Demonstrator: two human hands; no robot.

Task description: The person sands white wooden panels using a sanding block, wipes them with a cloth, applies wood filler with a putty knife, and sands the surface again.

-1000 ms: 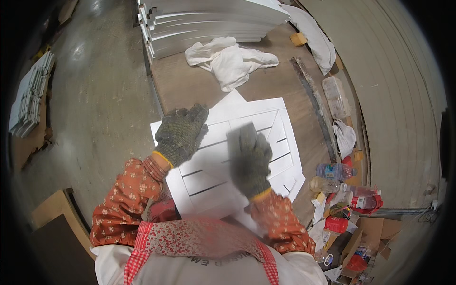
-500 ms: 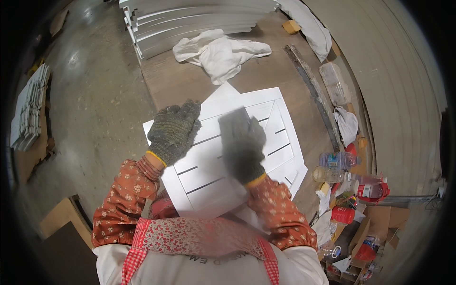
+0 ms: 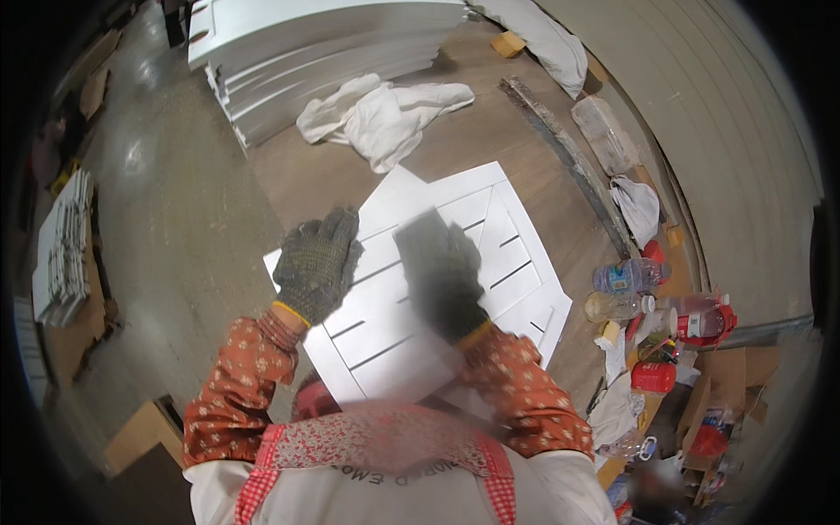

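Currently pressing flat on a white slatted panel (image 3: 437,289), lying near the middle of the wooden worktop (image 3: 306,179) and overhanging its near edge toward the body. Resting the gloved left hand (image 3: 317,261) palm-down, fingers spread, at the panel's left edge, probably steadying it against sliding. Laying the gloved right hand (image 3: 442,278) across the panel's centre, blurred, so looking to be sweeping or rubbing over the slats; gripping nothing that can be made out, though blur is hiding whether anything thin sits under the palm. Keeping both hands open and flat, not clenched, wrists bent down, forearms in orange patterned sleeves reaching up from the lower edge. Sitting under the panel, a second white sheet (image 3: 398,192) poking out at the far corner, likely protecting the surface. Lying beyond, toward the worktop's far edge, a crumpled white cloth (image 3: 381,114), just beside a stack of white panels (image 3: 324,44) at the far left corner. Crowding the right edge, plastic bottles (image 3: 626,289) and a red can (image 3: 652,378).
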